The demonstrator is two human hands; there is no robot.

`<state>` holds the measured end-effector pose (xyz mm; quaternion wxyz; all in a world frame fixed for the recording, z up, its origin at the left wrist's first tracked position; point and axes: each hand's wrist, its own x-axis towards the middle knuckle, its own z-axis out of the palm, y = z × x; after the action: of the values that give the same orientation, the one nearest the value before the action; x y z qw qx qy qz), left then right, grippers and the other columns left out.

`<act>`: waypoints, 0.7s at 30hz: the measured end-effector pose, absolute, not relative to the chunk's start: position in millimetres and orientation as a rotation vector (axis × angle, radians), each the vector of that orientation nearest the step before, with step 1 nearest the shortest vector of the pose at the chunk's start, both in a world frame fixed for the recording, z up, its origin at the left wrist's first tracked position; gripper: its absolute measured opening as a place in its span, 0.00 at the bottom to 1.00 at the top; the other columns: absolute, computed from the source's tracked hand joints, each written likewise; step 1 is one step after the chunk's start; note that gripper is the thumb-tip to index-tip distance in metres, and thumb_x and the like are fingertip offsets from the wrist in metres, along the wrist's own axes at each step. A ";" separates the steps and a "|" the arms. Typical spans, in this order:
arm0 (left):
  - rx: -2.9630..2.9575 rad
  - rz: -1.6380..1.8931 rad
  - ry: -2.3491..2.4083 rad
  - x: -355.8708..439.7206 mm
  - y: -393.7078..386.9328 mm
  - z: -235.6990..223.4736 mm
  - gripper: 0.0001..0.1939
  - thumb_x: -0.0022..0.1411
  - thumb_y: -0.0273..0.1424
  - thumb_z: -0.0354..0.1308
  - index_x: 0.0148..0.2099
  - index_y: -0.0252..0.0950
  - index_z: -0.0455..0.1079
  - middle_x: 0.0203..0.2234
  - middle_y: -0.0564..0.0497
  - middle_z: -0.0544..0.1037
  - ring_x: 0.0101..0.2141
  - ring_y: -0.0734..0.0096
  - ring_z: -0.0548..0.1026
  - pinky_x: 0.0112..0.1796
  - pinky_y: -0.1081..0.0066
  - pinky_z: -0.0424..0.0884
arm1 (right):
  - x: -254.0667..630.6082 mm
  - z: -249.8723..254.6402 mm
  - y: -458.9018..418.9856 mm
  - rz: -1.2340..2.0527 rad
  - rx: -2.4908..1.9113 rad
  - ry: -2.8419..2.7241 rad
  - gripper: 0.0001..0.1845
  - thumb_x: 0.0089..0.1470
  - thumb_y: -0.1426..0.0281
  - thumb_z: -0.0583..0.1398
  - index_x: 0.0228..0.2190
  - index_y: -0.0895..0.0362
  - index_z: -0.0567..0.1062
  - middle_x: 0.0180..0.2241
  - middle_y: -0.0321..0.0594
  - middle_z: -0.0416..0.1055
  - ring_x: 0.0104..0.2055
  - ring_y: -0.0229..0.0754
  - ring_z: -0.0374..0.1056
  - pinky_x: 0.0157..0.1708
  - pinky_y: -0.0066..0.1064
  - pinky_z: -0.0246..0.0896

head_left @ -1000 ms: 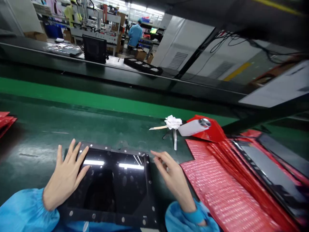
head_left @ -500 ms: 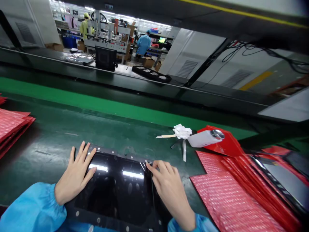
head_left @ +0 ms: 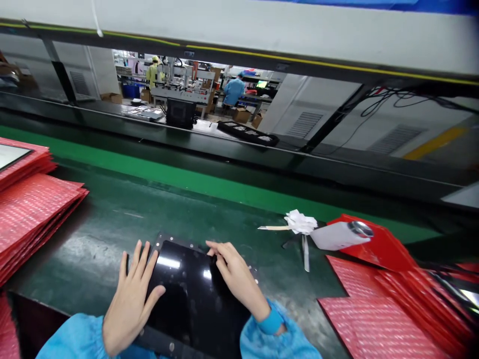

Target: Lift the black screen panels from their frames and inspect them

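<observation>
A glossy black screen panel [head_left: 187, 299] with a dark frame dotted with small round light spots lies flat at the near edge of the green bench. My left hand [head_left: 132, 299] rests flat on its left side, fingers spread, holding nothing. At the panel's far edge is my right hand [head_left: 234, 271]. Its thumb and fingers are bent together against that edge, and whatever they pinch is too small or hidden to make out. Ceiling lights reflect in the glass, and my right forearm covers part of the panel's right side.
Red bubble-wrap pouches [head_left: 41, 214] are stacked at left, and more red pouches [head_left: 374, 319] lie at right. Beyond my right hand are a white bottle [head_left: 340, 235], a crumpled white wad [head_left: 300, 222] and a thin blade tool [head_left: 275, 228]. A low ledge [head_left: 224, 154] runs behind the bench.
My right hand has slid left along the panel's far edge, from its right corner toward the middle. My left hand stays spread on the left side. The camera view has shifted.
</observation>
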<state>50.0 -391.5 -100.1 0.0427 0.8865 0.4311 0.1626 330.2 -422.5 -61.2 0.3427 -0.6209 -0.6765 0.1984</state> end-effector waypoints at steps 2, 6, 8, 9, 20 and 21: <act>2.666 0.532 1.309 49.6 -389.3 -103.3 0.34 0.69 0.40 0.44 0.71 0.38 0.35 0.68 0.43 0.43 0.67 0.49 0.39 0.61 0.40 0.44 | 335.0 -59.5 -419.2 0.644 -1.590 -1.678 0.20 0.60 0.75 0.46 0.49 0.55 0.70 0.39 0.42 0.71 0.43 0.43 0.67 0.46 0.38 0.62; 2.508 0.673 1.112 46.8 -385.4 -108.5 0.29 0.69 0.37 0.46 0.69 0.43 0.43 0.68 0.45 0.45 0.67 0.53 0.38 0.61 0.42 0.45 | 340.5 -43.5 -422.0 0.749 -1.544 -1.648 0.19 0.61 0.71 0.47 0.51 0.54 0.68 0.40 0.40 0.71 0.43 0.42 0.67 0.47 0.36 0.60; 2.369 0.781 1.006 45.7 -384.3 -109.6 0.26 0.69 0.36 0.48 0.66 0.45 0.49 0.68 0.46 0.45 0.67 0.53 0.37 0.61 0.42 0.46 | 343.8 -32.1 -427.9 0.778 -1.526 -1.651 0.19 0.63 0.68 0.48 0.52 0.53 0.67 0.41 0.40 0.71 0.44 0.42 0.67 0.47 0.34 0.59; 2.292 0.826 0.969 45.4 -384.0 -109.8 0.24 0.68 0.36 0.49 0.64 0.45 0.52 0.68 0.46 0.46 0.67 0.54 0.37 0.61 0.42 0.45 | 346.5 -26.9 -431.6 0.790 -1.524 -1.646 0.18 0.63 0.66 0.49 0.53 0.52 0.67 0.42 0.39 0.71 0.45 0.42 0.67 0.47 0.34 0.59; 1.487 0.779 0.849 60.8 -400.0 -89.0 0.26 0.65 0.39 0.54 0.64 0.45 0.56 0.64 0.49 0.59 0.64 0.58 0.55 0.61 0.59 0.57 | 404.0 -32.9 -470.4 0.906 -1.652 -1.254 0.23 0.50 0.50 0.62 0.19 0.56 0.70 0.20 0.34 0.63 0.26 0.39 0.60 0.27 0.27 0.56; 1.393 0.799 0.809 67.4 -400.5 -80.4 0.25 0.65 0.39 0.54 0.63 0.45 0.57 0.63 0.50 0.61 0.63 0.60 0.57 0.61 0.61 0.58 | 406.9 -33.7 -468.0 0.886 -1.616 -1.165 0.24 0.47 0.50 0.64 0.18 0.56 0.69 0.20 0.34 0.62 0.25 0.39 0.59 0.25 0.27 0.57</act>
<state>67.4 -400.5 -80.4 0.6223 0.6064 0.3523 0.3477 406.9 -468.0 -33.7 0.4623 -0.6572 -0.4737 0.3605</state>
